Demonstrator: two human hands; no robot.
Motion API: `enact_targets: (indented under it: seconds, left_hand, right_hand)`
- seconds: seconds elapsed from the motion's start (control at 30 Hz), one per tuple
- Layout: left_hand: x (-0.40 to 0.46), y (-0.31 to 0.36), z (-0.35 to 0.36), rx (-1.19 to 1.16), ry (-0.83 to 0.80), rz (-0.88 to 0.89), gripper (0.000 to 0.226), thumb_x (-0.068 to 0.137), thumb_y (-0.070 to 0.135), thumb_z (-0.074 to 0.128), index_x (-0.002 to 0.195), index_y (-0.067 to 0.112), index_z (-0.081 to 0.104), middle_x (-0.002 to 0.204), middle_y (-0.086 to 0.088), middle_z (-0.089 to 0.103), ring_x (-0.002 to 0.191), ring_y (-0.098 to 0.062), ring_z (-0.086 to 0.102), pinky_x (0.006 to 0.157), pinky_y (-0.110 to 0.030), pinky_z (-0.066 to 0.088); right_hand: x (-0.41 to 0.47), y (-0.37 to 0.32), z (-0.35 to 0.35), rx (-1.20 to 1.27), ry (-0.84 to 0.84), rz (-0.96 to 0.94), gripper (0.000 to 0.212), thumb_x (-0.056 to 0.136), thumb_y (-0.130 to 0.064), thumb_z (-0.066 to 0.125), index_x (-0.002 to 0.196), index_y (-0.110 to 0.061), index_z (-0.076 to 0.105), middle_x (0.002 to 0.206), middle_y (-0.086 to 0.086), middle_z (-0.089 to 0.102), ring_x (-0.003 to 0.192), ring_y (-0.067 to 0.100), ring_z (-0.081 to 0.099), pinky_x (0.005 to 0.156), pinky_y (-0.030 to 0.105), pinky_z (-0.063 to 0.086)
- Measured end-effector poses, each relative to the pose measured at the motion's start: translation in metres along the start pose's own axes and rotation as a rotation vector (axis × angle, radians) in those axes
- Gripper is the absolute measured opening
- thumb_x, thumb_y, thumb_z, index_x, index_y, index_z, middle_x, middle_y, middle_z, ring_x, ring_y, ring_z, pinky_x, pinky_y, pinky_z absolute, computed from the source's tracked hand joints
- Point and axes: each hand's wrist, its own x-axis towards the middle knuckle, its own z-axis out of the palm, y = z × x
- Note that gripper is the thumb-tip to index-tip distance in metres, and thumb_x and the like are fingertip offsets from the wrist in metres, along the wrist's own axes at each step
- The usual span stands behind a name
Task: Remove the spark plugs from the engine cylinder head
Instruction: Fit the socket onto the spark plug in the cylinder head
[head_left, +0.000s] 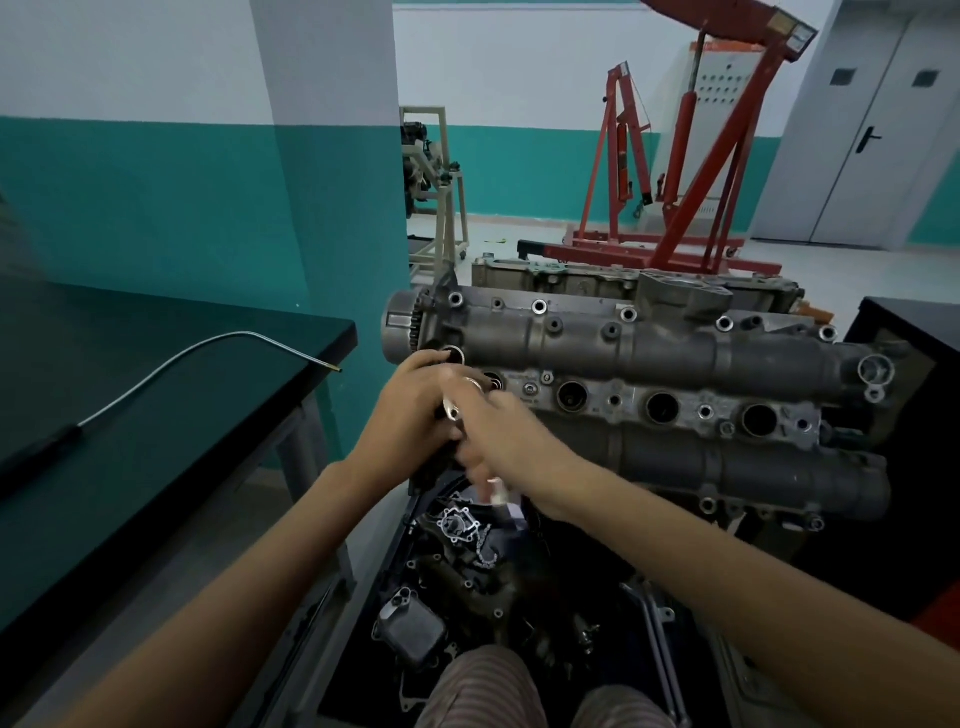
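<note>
1. At the left end of the grey cast-metal engine cylinder head, both of the person's hands meet over the first of the four round spark plug wells; the other three wells along the middle stand open and dark, and whether plugs still sit in them cannot be seen.
2. Left hand curls its fingers around a dark-handled tool with a shiny metal end, probably to steady it upright over the well.
3. Right hand is blurred by motion; its fingers are curled at the same tool, and a small white piece shows below the palm. It may be a spark plug, but I cannot tell.
4. Two hands on one tool suggests the plug is being worked loose or lifted from that first well, so the job looks only begun.
5. Below the head, an open black tray of loose engine parts sits within reach, handy for dropped pieces.
6. On the black worktop to the left lies a long bent silver flexible rod with a black handle, set aside but near.
7. Behind stands a red engine hoist; its label is too small to read, and no other writing is legible.
</note>
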Motion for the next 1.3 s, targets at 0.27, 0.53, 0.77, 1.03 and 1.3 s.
enact_targets:
  seconds: [0.27,0.53,0.77,1.03,1.3]
  left_hand:
    - [0.002,0.009,0.001,0.091,0.117,0.078,0.018,0.079,0.016,0.047,0.071,0.007,0.061,0.063,-0.006,0.061,0.069,-0.014,0.041,0.064,-0.014,0.019]
    - [-0.004,0.000,0.014,-0.127,0.217,-0.301,0.026,0.081,0.022,0.046,0.084,0.005,0.065,0.057,0.009,0.064,0.054,-0.003,0.054,0.060,-0.028,0.045]
    - [0.000,0.012,0.009,0.096,0.103,-0.016,0.019,0.080,0.017,0.048,0.073,0.009,0.063,0.065,-0.005,0.065,0.070,-0.014,0.045,0.068,-0.016,0.022]
    - [-0.003,0.006,0.012,0.048,0.143,-0.037,0.022,0.077,0.016,0.049,0.071,0.003,0.066,0.065,-0.013,0.066,0.065,-0.011,0.045,0.065,-0.019,0.033]
    - [-0.003,0.008,0.012,0.198,0.176,0.066,0.024,0.079,0.019,0.050,0.076,0.006,0.070,0.066,-0.001,0.067,0.074,-0.012,0.044,0.067,-0.014,0.026]
  right_hand:
    - [0.013,-0.032,-0.032,-1.001,0.041,-0.251,0.084,0.068,-0.085,0.007,0.052,-0.014,0.051,0.053,-0.001,0.051,0.052,0.013,0.052,0.049,0.028,0.033]
    - [-0.013,-0.011,0.006,0.499,-0.169,0.225,0.048,0.095,-0.052,0.029,0.071,-0.015,0.047,0.057,0.002,0.038,0.048,0.010,0.039,0.049,0.023,0.039]
    - [-0.002,-0.019,-0.025,-1.018,0.289,-0.260,0.073,0.081,-0.076,0.015,0.054,-0.016,0.047,0.052,-0.001,0.050,0.046,0.012,0.047,0.046,0.025,0.034]
    - [-0.005,-0.009,-0.011,-0.153,0.031,0.022,0.049,0.090,-0.058,0.035,0.066,-0.017,0.047,0.057,0.001,0.045,0.046,0.013,0.045,0.047,0.024,0.038]
    - [-0.003,-0.010,-0.013,-0.678,0.226,-0.232,0.058,0.089,-0.063,0.029,0.060,-0.017,0.050,0.049,-0.007,0.051,0.046,0.005,0.050,0.048,0.024,0.038]
